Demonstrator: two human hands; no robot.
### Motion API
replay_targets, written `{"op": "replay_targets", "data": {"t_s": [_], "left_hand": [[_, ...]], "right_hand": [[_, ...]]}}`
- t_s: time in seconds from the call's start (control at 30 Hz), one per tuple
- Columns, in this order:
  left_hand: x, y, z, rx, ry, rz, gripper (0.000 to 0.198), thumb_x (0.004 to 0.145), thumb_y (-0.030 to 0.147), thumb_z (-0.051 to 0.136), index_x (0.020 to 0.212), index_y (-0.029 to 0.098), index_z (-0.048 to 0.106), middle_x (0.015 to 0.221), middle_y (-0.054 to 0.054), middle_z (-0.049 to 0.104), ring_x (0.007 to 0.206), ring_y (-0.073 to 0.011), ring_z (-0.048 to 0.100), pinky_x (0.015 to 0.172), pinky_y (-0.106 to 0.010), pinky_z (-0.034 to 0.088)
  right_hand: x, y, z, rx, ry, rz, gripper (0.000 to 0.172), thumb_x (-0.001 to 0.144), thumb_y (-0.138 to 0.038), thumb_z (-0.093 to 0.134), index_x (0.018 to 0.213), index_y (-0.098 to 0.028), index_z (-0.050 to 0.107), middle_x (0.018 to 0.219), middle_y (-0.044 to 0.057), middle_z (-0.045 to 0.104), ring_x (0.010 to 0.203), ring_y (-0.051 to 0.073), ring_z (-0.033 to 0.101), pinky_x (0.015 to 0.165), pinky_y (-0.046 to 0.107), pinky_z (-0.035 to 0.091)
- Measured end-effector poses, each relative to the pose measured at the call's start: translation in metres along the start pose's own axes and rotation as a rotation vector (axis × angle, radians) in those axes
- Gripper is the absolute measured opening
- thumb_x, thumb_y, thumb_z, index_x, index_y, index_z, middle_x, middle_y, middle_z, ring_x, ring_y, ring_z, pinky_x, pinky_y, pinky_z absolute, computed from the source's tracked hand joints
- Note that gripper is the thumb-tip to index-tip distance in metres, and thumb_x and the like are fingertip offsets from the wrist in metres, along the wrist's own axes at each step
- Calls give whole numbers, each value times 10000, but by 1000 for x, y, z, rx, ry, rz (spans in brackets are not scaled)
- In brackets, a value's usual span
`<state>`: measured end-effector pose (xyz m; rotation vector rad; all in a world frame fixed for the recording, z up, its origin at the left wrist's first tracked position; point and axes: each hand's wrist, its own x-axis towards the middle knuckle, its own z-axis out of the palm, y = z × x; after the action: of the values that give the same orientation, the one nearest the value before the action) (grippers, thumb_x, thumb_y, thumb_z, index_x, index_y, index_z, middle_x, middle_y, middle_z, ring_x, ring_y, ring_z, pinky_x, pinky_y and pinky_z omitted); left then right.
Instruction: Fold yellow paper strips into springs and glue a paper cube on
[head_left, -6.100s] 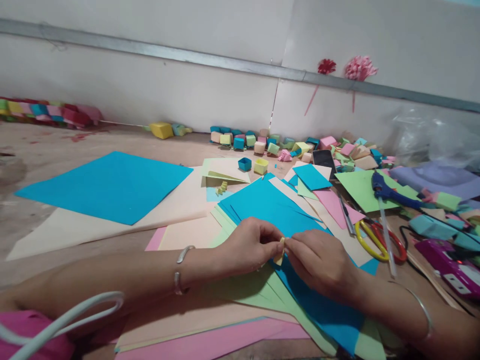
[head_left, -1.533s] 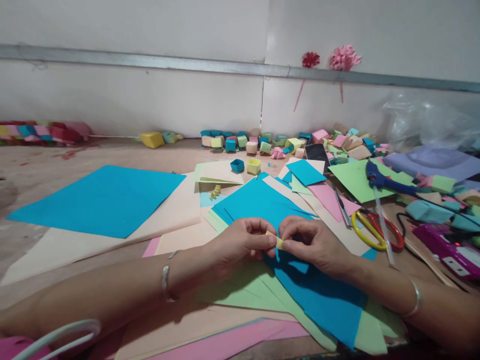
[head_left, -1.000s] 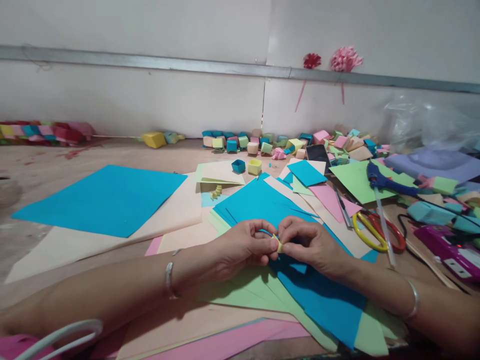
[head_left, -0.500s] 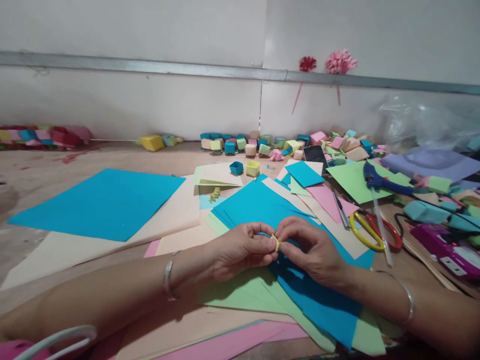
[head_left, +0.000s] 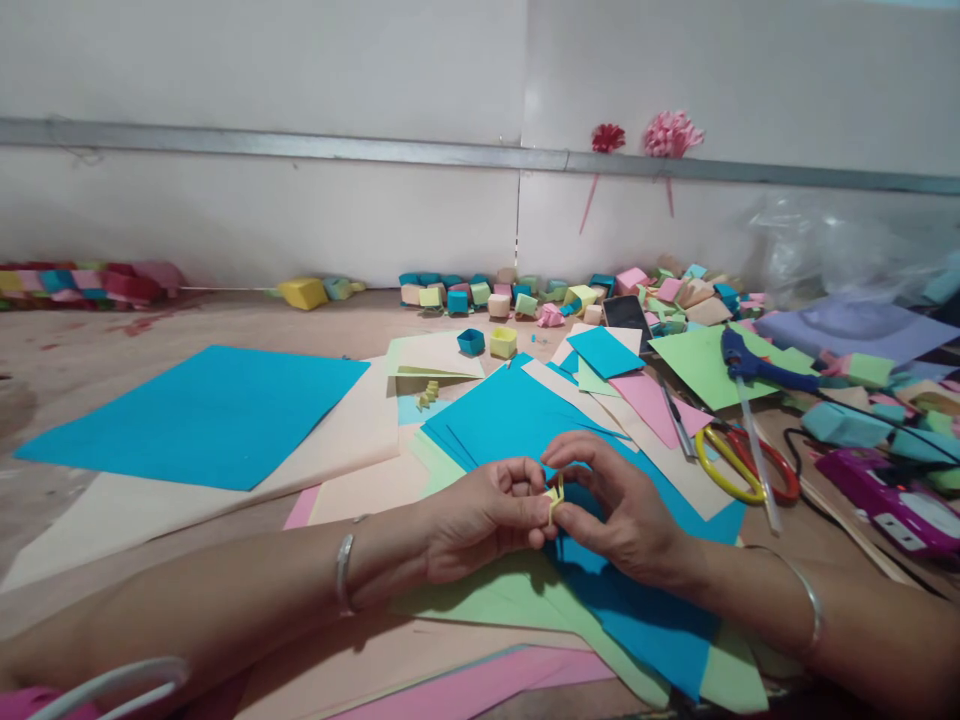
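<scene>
Between my two hands is a small pale yellow folded paper strip [head_left: 556,497], bent into angled folds. My left hand [head_left: 487,515] pinches it with thumb and fingers. My right hand [head_left: 626,510] holds its right side, with the thumb low against it and the forefinger arched over the top; the other fingertips are partly hidden. Both hands are above blue paper sheets [head_left: 502,410] and pale green sheets [head_left: 487,590]. Several small folded yellow paper pieces [head_left: 428,394] lie beyond my left hand, near a blue paper box [head_left: 471,342] and a yellow paper box [head_left: 503,343].
Scissors [head_left: 731,465], a cutter knife [head_left: 677,420] and a blue glue gun [head_left: 757,362] lie at right, near a purple power strip [head_left: 892,500]. A phone [head_left: 627,318] and many paper boxes [head_left: 457,300] line the wall. A large blue sheet [head_left: 202,415] lies left.
My right hand's fingers have lifted and spread a little around the yellow strip, which shows more of its folds now. My left hand keeps its pinch. The view has shifted slightly.
</scene>
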<state>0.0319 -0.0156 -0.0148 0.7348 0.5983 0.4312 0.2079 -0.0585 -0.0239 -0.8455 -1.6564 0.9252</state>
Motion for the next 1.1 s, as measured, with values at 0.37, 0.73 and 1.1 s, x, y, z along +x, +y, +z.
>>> {"op": "replay_targets", "data": {"t_s": [0.37, 0.73, 1.1], "left_hand": [[-2, 13, 7, 184, 186, 202, 409, 606, 240, 864, 910, 145, 607, 690, 32, 596, 582, -85, 598, 593, -225, 475], [1, 6, 2, 184, 183, 252, 374, 571, 247, 877, 753, 128, 572, 733, -19, 658, 656, -140, 653, 683, -292, 507], [5, 8, -2, 737, 329, 495, 232, 627, -7, 584, 778, 164, 540, 798, -15, 589, 755, -142, 579, 605, -244, 450]], "right_hand": [[7, 6, -17, -183, 10, -11, 316, 857, -243, 643, 1164, -289, 584, 1181, 53, 544, 1111, 198, 523, 834, 328, 529], [6, -4, -16, -437, 37, -54, 283, 814, -244, 697, 1075, -236, 586, 1032, 33, 618, 871, 158, 569, 747, 297, 505], [11, -9, -26, -666, -45, -58, 91, 846, -190, 609, 935, -181, 629, 852, 36, 595, 798, 166, 566, 695, 298, 448]]}}
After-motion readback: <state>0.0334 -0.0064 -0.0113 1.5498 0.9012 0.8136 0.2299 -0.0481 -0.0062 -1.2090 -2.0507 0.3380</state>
